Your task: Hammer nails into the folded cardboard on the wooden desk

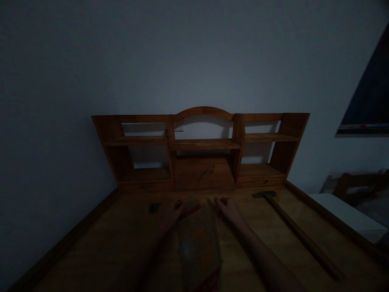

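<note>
The picture is very dim. My left hand rests on a wooden platform, and a thin red stick pokes out from its curled fingers to the right. My right hand lies about a hand's width to the right, fingers stretched forward on the wood and holding nothing. Its fingertips are close to a small dark thing. Between my forearms lies a flat patterned piece with a red edge near the bottom.
A long-handled hammer lies on the wood to the right, its head toward a wooden shelf unit that stands against the pale wall. Raised wooden rails border the platform on both sides. A white surface sits beyond the right rail.
</note>
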A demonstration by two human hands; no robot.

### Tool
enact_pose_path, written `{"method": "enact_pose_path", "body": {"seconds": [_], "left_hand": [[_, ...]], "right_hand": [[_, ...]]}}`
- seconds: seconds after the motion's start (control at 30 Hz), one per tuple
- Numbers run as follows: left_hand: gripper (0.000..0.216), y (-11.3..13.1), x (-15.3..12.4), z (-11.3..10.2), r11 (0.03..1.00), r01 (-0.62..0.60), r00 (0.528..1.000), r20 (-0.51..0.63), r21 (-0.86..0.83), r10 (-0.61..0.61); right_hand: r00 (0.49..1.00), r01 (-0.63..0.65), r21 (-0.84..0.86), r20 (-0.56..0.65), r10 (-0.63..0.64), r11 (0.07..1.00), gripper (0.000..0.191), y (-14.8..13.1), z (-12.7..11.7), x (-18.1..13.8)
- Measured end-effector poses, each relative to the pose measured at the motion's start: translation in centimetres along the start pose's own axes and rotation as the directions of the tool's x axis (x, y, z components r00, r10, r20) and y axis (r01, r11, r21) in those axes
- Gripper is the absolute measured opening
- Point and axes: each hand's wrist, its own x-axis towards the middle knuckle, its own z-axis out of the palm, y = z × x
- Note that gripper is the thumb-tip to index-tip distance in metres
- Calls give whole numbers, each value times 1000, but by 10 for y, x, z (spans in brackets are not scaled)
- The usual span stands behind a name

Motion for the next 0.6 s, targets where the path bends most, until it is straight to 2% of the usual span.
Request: {"method": "enact_pose_path", "body": {"seconds": [0.07,0.23,0.43,0.53,0.6], "left_hand": [[54,3,-3,4,999,-10,999,53,-36,12],[91,3,-9,12,988,-157,976,157,9,153],[95,5,-11,15,984,-174,967,199,44,162],[94,8,-13,15,979,-191,967,184,64,177],[93,9,-14,15,975,-214,964,177,66,199]], "right_hand": [[998,-35,68,51,32,997,52,-2,3,-3],[988,-78,209,149,47,975,43,0,11,-7],[981,-124,335,186,64,934,23,-1,16,-6],[968,-182,379,231,98,907,24,-6,14,-8],[949,-241,392,286,131,888,33,-10,14,-12]]}}
